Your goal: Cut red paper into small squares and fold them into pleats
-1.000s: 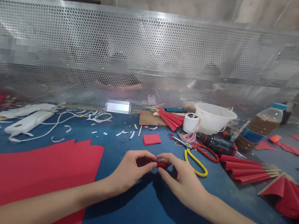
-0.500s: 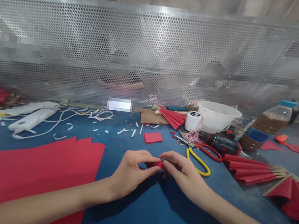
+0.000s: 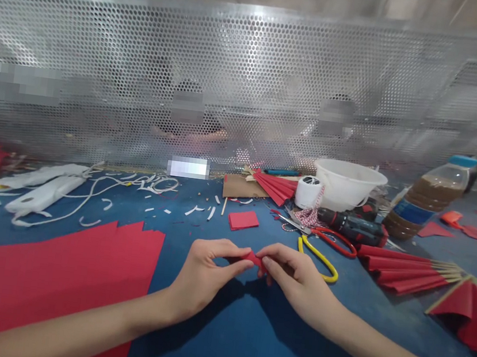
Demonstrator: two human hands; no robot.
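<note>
The left grip (image 3: 203, 275) is closed in a pinch, thumb and forefinger clamped on the left end of a small folded piece of red paper (image 3: 252, 256). The right grip (image 3: 296, 275) is pinched on its right end, the other fingers curled in loosely and partly hiding that side. The piece is held between the two sets of fingertips, raised over the blue-topped table (image 3: 209, 343), with shadows lying beneath.

It should weigh next to nothing. Folded small, it is probably fairly stiff along its creases but easy to crush or tear, and dry enough not to slip. The ends seem the best places to take hold, with light pad pressure, leaving the middle free; its exact folds are too small to tell.

Just beyond it lies a flat red paper rectangle (image 3: 243, 220). To the right are a yellow looped handle (image 3: 330, 279) and scissors with red handles (image 3: 349, 251); farther right, a pleated red fan with pale ribs (image 3: 401, 271). On the left, large red paper sheets (image 3: 57, 272) lie partly under the forearm. Farther off stands a white plastic bowl (image 3: 348, 183).
</note>
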